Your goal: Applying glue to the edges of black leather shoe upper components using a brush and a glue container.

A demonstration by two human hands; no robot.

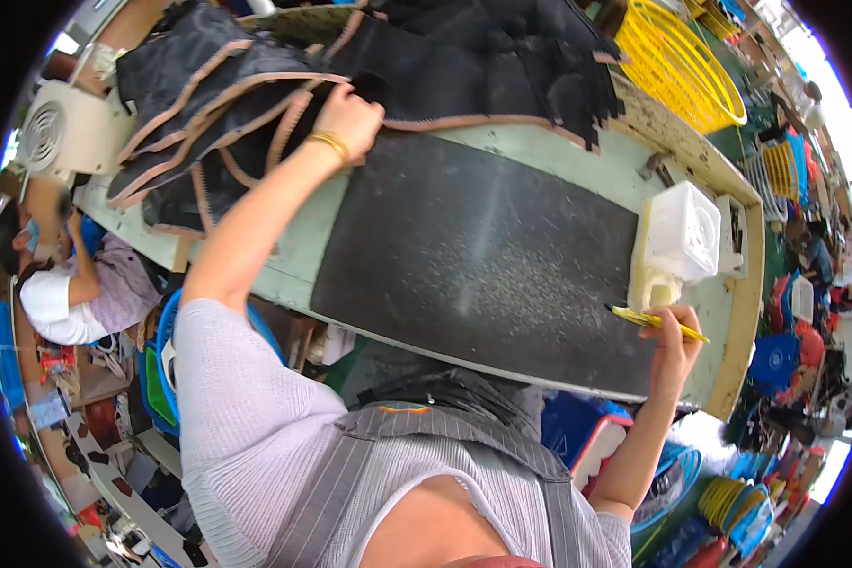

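Two bare hands work over a pale green worktable (577,161) covered by a dark rectangular rubber mat (473,256). Left hand (350,115), wearing a gold bangle, reaches to a stack of black fabric pieces with tan edging (208,95) at the far left, fingers closed on one piece. Right hand (677,331) pinches a yellow brush-like tool (653,320) at the mat's right edge, just beside a white plastic container (682,237).

Left hand (350,115) on stacked black cut pieces (227,104), right hand (677,336) gripping yellow brush (655,322) beside white container (680,241), black mat (473,256)
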